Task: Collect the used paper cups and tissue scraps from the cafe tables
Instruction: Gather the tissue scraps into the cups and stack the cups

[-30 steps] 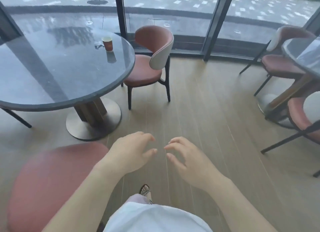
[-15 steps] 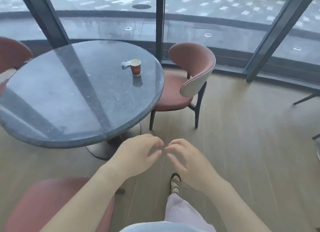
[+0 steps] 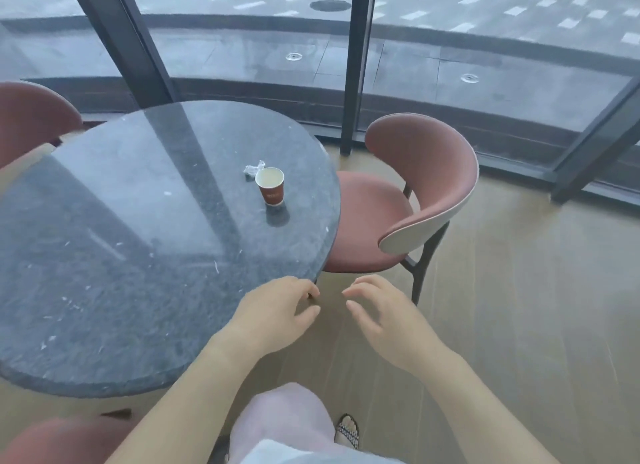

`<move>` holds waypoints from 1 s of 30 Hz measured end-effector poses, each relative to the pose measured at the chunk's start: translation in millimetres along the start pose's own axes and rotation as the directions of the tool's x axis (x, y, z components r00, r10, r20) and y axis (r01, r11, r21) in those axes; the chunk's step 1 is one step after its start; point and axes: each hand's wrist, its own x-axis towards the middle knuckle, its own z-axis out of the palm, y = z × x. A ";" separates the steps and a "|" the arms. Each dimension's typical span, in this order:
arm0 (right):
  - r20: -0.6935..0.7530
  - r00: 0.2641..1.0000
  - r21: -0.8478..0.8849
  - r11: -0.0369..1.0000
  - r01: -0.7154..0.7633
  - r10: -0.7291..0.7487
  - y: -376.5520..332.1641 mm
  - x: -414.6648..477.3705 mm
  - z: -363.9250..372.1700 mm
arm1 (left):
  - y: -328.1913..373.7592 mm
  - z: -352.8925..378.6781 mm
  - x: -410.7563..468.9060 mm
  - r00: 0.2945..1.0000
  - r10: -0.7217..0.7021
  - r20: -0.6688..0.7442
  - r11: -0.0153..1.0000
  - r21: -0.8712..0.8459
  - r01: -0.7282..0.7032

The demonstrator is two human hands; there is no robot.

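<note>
Bench (image 3: 104,290): cup (image 3: 270,185), tissue scrap (image 3: 253,168) far right. My L hand (image 3: 277,313), R hand (image 3: 384,316) slack, empty. Approach step; next reach fwd.

From my remote seat I see a red paper cup (image 3: 270,186) standing upright, pale inside, near the right edge of the round dark desk (image 3: 138,241). A crumpled white tissue scrap (image 3: 254,169) lies just beyond it.

Bare stone lies open between my left hand (image 3: 277,311), at the near edge of the round counter (image 3: 138,255), and the paper cup (image 3: 270,186) standing toward its far right side. A crumpled tissue scrap (image 3: 254,169) sits just behind the cup. A red chair (image 3: 433,186) crowds the counter's right rim. My right hand (image 3: 384,314) hangs over open floor (image 3: 519,325).
</note>
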 end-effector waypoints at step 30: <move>0.435 0.870 -0.045 0.959 0.280 -0.234 34.3 392.7 49.9 | -145.9 -74.8 254.4 0.944 -0.317 -0.089 0.944 -0.122 0.306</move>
